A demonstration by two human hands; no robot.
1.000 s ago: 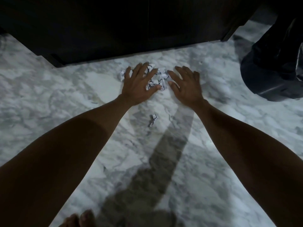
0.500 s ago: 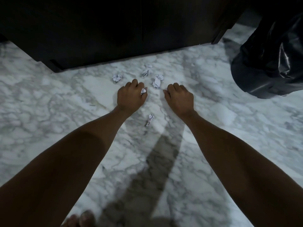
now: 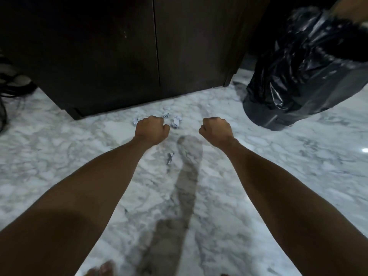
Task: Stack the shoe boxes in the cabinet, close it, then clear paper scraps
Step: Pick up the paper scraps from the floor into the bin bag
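Note:
The dark cabinet (image 3: 119, 56) stands with both doors closed; no shoe boxes are in view. Crumpled white paper scraps (image 3: 176, 122) lie on the marble floor (image 3: 69, 148) just in front of it, one (image 3: 135, 121) beside my left knuckles and one (image 3: 170, 157) nearer me between my forearms. My left hand (image 3: 152, 129) is a fist above the floor, closed on scraps it gathered. My right hand (image 3: 216, 130) is also a tight fist, to the right of the scraps; the paper inside it is hidden.
A black plastic bin bag (image 3: 298, 76) lining a dark bin stands at the right, beside the cabinet's corner. Dark cables (image 3: 8, 86) lie at the far left. My toes (image 3: 101, 269) show at the bottom edge.
Both hands went from lying flat over the pile of scraps to closed fists, then lifted and drew back towards me. Fewer scraps lie on the floor.

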